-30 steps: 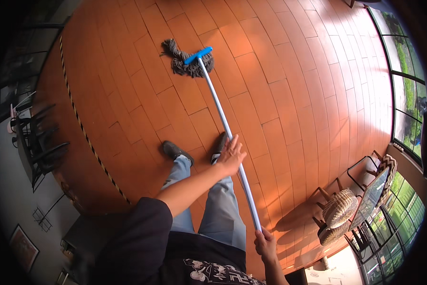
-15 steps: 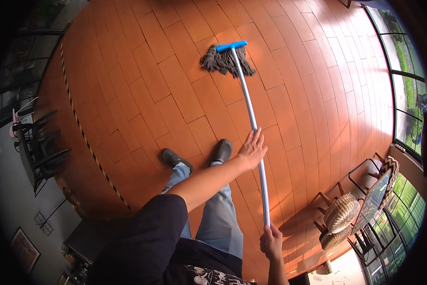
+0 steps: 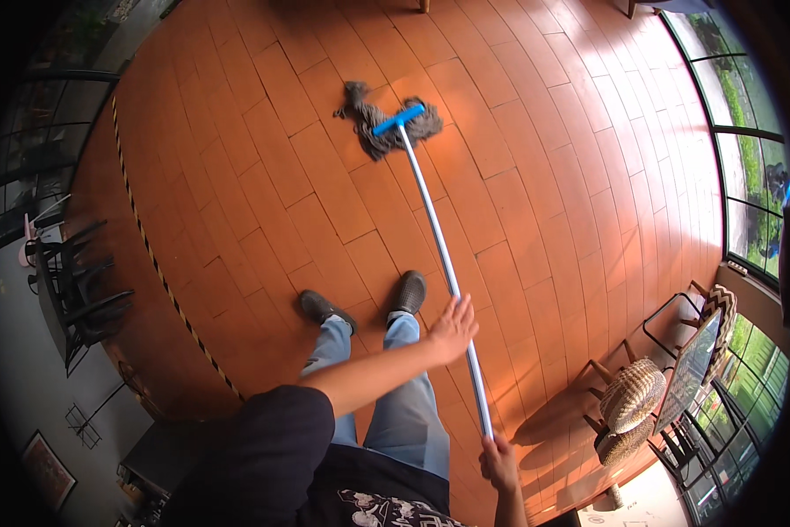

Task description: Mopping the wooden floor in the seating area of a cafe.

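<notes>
A mop (image 3: pixel 439 233) with a long pale metal handle slants across the floor away from me. Its blue crossbar (image 3: pixel 399 119) sits over grey-brown strands (image 3: pixel 375 145) that lie spread on the tiles, one bunch trailing off to the far left. My left hand (image 3: pixel 453 330) reaches across my body and rests around the middle of the handle, fingers fairly straight and the handle passing beneath them. Down at the near end, my right hand (image 3: pixel 500 465) is wrapped around the top of the handle, thumb along it.
Orange floor tiles (image 3: pixel 263 176) surround my dark shoes (image 3: pixel 407 292). A black-and-yellow striped tape (image 3: pixel 153 255) runs along the left. Black chairs (image 3: pixel 83 281) stand beyond it. At right are woven-seat stools (image 3: pixel 632 395), a framed board (image 3: pixel 689 373) and tall windows. Furniture legs (image 3: pixel 425 5) show at the far edge.
The mop head has moved left and slightly nearer, its crossbar now tilted more and its strands bunched differently. My left hand has come down closer to me; my right hand dropped slightly.
</notes>
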The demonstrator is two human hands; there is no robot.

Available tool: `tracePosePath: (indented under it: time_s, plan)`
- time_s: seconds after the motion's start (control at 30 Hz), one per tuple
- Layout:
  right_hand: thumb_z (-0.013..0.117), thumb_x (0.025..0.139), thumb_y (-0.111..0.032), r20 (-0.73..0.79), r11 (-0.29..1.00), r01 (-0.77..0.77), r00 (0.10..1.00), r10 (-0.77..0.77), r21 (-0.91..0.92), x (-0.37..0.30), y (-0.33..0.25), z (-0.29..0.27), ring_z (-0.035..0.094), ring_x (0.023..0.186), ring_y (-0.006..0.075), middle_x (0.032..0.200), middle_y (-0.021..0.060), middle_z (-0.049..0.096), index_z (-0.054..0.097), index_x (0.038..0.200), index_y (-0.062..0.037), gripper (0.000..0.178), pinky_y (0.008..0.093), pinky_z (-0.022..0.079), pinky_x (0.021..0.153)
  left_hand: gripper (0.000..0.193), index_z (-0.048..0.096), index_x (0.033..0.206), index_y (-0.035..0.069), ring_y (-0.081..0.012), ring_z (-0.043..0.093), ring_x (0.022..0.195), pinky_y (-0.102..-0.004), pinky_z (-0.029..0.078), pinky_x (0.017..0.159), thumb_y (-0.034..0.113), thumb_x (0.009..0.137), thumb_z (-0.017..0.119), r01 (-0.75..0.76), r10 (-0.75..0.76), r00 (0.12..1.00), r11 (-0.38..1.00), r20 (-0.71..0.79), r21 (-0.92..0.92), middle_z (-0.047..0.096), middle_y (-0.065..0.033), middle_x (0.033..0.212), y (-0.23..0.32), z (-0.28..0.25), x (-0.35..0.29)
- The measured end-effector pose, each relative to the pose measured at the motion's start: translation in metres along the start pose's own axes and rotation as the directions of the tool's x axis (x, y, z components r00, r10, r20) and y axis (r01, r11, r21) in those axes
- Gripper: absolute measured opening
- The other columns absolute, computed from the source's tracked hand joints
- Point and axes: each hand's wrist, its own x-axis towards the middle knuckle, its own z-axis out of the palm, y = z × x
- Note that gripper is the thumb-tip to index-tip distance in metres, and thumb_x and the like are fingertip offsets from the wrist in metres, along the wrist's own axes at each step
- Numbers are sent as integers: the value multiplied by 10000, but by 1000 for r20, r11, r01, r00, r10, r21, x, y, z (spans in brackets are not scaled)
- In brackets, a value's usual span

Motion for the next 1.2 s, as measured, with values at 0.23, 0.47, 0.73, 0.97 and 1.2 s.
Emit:
tracePosePath:
  time_s: [0.23,0.47,0.73,0.97,1.2]
  plan:
    - [518,997,-252,-166,1000,1,986,0,7,-101,131,-61,292,377,27,504,-82,324,584,922,-135,154,210,214,344,321,503,1196,71,-461,207,1414,-612,91,1145,221,934,395,-308,368,924,880,108,-362,416,-220,1394,100,4,-49]
    - [518,996,-281,-20,992,129,991,-129,3,-7,-25,31,354,342,50,503,-26,415,570,946,-76,217,211,264,309,703,137,1523,52,-411,124,1454,-526,139,1171,178,912,460,159,-165,985,982,-54,-101,168,-258,1553,-54,-40,28]
    - [537,990,-322,94,986,67,992,-83,155,36,-54,77,327,348,46,494,-55,371,550,930,-100,231,220,234,313,603,277,1458,-3,-351,214,1443,-430,231,1163,124,907,488,351,-358,928,933,-103,-77,234,-221,1540,-107,-29,32]
    - [516,996,-292,-56,977,-16,998,28,213,-51,82,-22,322,323,69,468,-41,329,570,1162,-80,274,240,223,302,592,233,1498,58,-454,158,1429,-467,257,1150,179,948,414,58,-55,998,989,24,-133,213,-283,1522,66,1,14]
    - [501,1001,-326,21,993,52,998,-54,103,13,-25,15,330,335,70,506,-31,377,540,1192,-124,281,231,244,301,443,433,1353,28,-330,232,1438,-410,331,1119,123,922,462,119,-136,988,973,-75,-197,228,-186,1546,-43,-35,59]
